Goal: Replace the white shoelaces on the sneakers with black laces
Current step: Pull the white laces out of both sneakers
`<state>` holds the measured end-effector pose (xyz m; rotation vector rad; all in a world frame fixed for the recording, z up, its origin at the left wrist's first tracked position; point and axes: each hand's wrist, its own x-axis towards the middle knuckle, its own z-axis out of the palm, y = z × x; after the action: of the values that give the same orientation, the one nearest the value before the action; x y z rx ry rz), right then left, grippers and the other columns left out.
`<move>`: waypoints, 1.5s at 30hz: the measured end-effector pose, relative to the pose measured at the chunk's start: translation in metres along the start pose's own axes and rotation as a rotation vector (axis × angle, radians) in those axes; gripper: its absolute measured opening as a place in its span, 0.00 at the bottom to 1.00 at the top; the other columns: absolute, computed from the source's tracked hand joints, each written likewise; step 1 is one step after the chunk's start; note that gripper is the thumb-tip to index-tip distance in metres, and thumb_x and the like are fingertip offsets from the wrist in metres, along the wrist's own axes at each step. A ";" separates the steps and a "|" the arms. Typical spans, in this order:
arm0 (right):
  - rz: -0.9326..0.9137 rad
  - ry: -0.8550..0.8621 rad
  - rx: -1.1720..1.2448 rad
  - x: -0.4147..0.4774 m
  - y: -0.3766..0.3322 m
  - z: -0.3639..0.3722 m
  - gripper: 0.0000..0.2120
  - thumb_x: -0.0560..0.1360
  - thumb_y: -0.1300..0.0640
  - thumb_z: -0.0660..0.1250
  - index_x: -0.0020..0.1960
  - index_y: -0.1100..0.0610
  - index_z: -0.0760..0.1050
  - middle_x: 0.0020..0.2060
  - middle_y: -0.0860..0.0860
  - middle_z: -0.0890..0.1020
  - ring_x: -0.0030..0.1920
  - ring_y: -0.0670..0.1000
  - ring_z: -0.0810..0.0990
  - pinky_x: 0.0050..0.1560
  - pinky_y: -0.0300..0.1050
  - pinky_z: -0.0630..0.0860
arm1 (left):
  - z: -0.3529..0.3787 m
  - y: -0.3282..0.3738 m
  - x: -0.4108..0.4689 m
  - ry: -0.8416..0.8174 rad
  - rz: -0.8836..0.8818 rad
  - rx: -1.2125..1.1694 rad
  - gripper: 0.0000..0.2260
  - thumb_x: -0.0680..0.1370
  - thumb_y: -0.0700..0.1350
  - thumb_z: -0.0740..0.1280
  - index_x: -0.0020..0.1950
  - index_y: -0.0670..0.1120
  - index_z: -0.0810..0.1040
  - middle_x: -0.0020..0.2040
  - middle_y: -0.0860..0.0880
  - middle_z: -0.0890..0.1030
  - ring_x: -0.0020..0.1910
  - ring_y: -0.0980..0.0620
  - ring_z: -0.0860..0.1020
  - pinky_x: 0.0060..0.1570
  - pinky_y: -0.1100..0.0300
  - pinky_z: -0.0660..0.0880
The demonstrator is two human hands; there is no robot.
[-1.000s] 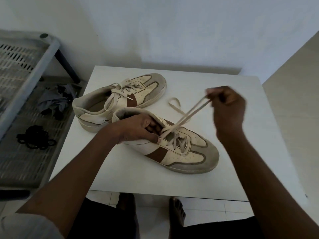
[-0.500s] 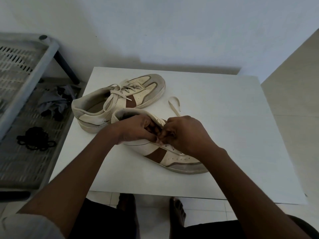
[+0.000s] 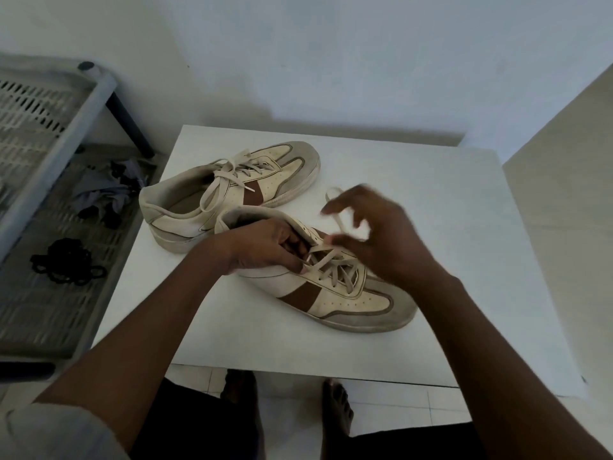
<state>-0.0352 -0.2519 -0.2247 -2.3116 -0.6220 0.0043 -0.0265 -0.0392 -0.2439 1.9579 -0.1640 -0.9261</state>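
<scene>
At the desk's point(image 3: 447, 210) near edge, the left hand point(image 3: 265, 247) grips the sneaker point(image 3: 348, 302) for unlacing. The right hand point(image 3: 381, 240) is blurred, so I cannot tell its grip. Next, the white lace point(image 3: 331, 270) needs drawing out of the eyelets.

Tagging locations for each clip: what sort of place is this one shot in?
Most likely a room in a home. A small white table stands by a plain wall, a slatted plastic rack beside it holds crumpled cloth and black laces, and bare feet rest on a tiled floor.

**Setting.** White table point(image 3: 447, 200) stood against a plain pale wall point(image 3: 331, 61) (shadow fell along the table's far edge); grey slatted rack point(image 3: 43, 303) at left; pale tiled floor point(image 3: 391, 406) below.
</scene>
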 end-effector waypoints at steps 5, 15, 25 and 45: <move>-0.033 -0.290 -0.274 -0.003 -0.010 0.024 0.10 0.66 0.49 0.77 0.45 0.49 0.81 0.41 0.40 0.74 0.41 0.44 0.73 0.37 0.40 0.66 | 0.001 0.003 -0.003 -0.032 0.039 -0.015 0.11 0.74 0.34 0.70 0.56 0.40 0.81 0.53 0.44 0.84 0.56 0.49 0.80 0.61 0.57 0.73; 0.472 0.385 0.060 0.004 0.031 -0.032 0.08 0.72 0.51 0.73 0.49 0.50 0.78 0.46 0.46 0.82 0.40 0.49 0.78 0.45 0.46 0.74 | 0.000 0.002 -0.002 -0.013 0.009 0.004 0.06 0.73 0.36 0.71 0.49 0.42 0.82 0.51 0.44 0.84 0.55 0.49 0.80 0.58 0.61 0.73; 0.278 -0.322 0.099 0.001 0.004 -0.003 0.08 0.68 0.55 0.77 0.44 0.49 0.80 0.40 0.42 0.81 0.33 0.38 0.77 0.37 0.32 0.71 | 0.007 0.008 -0.001 0.025 0.043 -0.105 0.07 0.76 0.39 0.70 0.52 0.49 0.81 0.47 0.54 0.85 0.50 0.61 0.81 0.47 0.71 0.74; 0.109 -0.423 -0.132 -0.001 0.005 0.009 0.04 0.69 0.51 0.75 0.44 0.48 0.84 0.30 0.45 0.80 0.33 0.45 0.76 0.37 0.43 0.73 | 0.006 0.002 0.002 -0.015 -0.003 0.176 0.14 0.72 0.53 0.73 0.49 0.44 0.82 0.43 0.52 0.83 0.45 0.57 0.79 0.53 0.59 0.73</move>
<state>-0.0353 -0.2495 -0.2347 -2.4888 -0.7190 0.5293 -0.0287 -0.0453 -0.2454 2.1133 -0.2587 -0.9563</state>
